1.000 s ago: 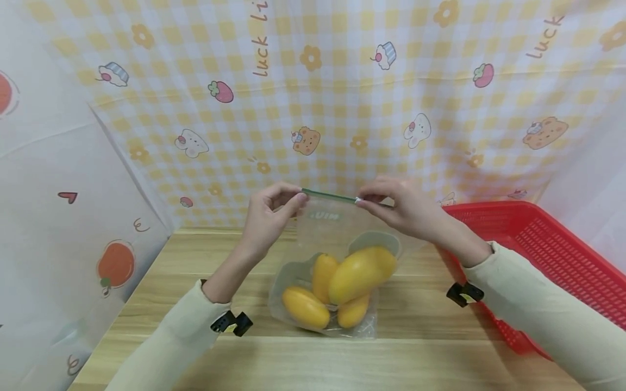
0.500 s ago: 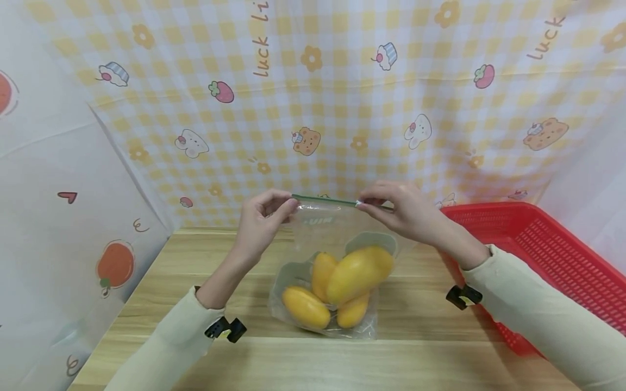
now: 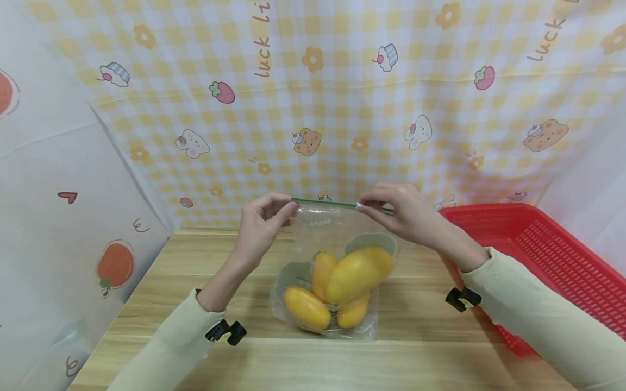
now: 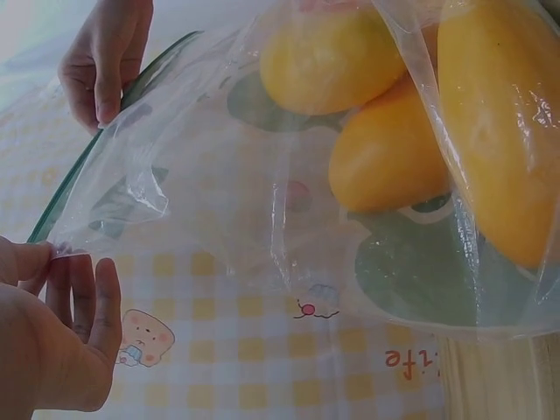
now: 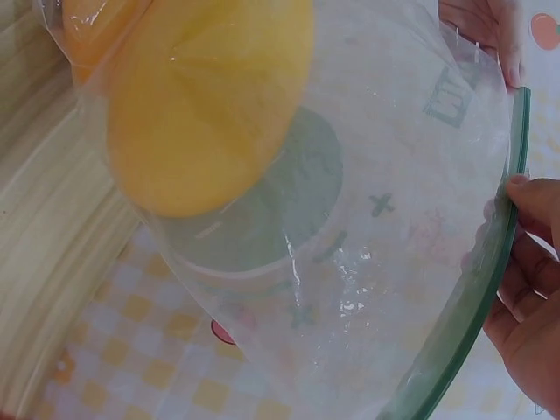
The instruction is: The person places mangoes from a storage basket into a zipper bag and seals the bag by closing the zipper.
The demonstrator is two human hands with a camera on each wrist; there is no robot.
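Note:
A clear zip bag [image 3: 313, 233] with several yellow mangoes [image 3: 359, 274] inside stands on the wooden table, its green zip strip [image 3: 325, 203] held level at the top. At the strip's left end, my left hand [image 3: 259, 225] pinches the bag's corner between thumb and fingers; the left wrist view shows this thumb [image 4: 31, 258] on the film. Farther right, the thumb and index finger of my right hand [image 3: 408, 214] pinch the strip at a small white piece [image 3: 359, 205]. Beyond that hand the strip continues, as the right wrist view shows the green edge [image 5: 477, 319] curving past the fingers.
A red perforated plastic basket [image 3: 518, 239] stands to the right, partly behind my right forearm. The wooden table [image 3: 235, 358] spreads around the bag. Behind it hangs a yellow checked cloth [image 3: 337, 108], and a white printed sheet [image 3: 63, 228] lines the left side.
My left hand has shifted a little left and down, so more of the green strip shows between the hands. My right hand has sunk slightly, and the mangoes have barely moved.

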